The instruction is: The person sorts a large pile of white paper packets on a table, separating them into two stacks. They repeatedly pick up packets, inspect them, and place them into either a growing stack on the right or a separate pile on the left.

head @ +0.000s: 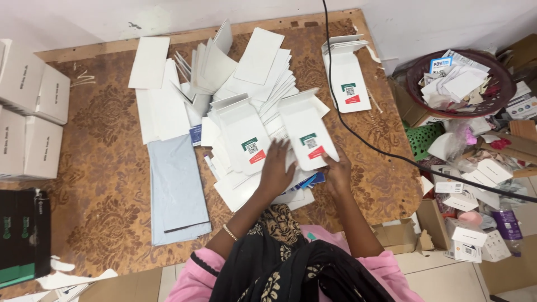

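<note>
A heap of flat white cardboard sleeves [254,72] with green and red labels covers the middle of a patterned brown board [106,168]. My right hand [337,170] grips the lower edge of one white sleeve [306,127], lifted slightly off the heap. My left hand [276,168] rests flat on the pile, fingers spread, right beside another labelled sleeve [244,134]. Blue-edged cards [313,180] peek out under the pile between my hands.
A grey flat bag [176,190] lies left of the pile. White boxes [31,112] stack at the left edge, a black box [22,235] below them. A black cable [363,140] crosses the board. At right, a basket of scraps [458,81] and loose small boxes [464,240].
</note>
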